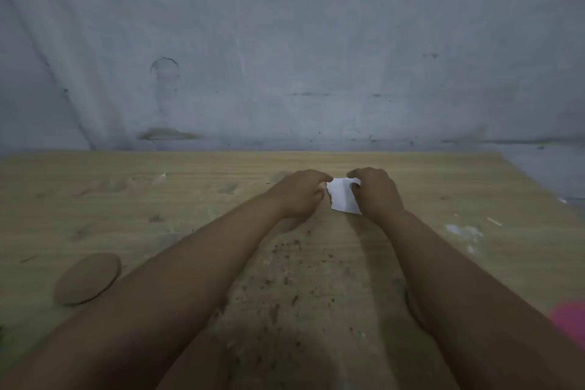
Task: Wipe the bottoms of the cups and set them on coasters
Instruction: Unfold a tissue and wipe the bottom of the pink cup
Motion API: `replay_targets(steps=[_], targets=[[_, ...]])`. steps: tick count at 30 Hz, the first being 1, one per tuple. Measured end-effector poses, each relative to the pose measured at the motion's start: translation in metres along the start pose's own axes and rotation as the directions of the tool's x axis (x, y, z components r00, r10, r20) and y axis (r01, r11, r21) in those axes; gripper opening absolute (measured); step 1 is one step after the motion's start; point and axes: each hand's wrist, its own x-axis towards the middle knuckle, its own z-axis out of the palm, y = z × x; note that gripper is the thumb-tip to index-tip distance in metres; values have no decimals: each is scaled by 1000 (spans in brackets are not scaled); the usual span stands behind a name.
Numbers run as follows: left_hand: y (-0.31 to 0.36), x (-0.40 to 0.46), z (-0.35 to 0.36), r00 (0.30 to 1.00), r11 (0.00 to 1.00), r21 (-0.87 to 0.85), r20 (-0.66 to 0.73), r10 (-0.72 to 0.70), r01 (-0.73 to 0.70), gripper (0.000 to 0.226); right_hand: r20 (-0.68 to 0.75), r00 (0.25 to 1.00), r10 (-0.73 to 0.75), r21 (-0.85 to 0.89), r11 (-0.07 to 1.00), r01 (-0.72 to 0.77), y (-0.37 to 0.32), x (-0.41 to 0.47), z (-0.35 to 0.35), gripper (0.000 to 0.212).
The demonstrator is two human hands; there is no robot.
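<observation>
Both my arms reach forward over a wooden table (190, 193). Between my hands is a small white piece of tissue paper (343, 196). My left hand (300, 193) pinches its left edge and my right hand (376, 193) grips its right side. A round brown coaster (88, 278) lies flat at the near left of the table. A second round coaster (413, 307) is mostly hidden under my right forearm. No cup is in view.
Dark crumbs and stains (294, 266) are scattered over the table's middle. White scraps (465, 231) lie to the right. A grey wall (285, 41) stands right behind the table. Something pink (569, 320) shows at the right edge.
</observation>
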Motion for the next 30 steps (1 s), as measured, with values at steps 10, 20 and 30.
replay_targets(steps=[10,20,30], targets=[[-10,25,14,998,998,-20,18,-61,61,42,6,1000,-16,-307,951,17,3,14,13,32],[-10,22,16,996,995,-34,21,-89,89,41,-74,997,35,-234,971,-51,2,12,19,36],[-4,34,28,987,986,-88,-65,-146,140,36,-68,997,-31,-278,961,11,0,6,23,26]])
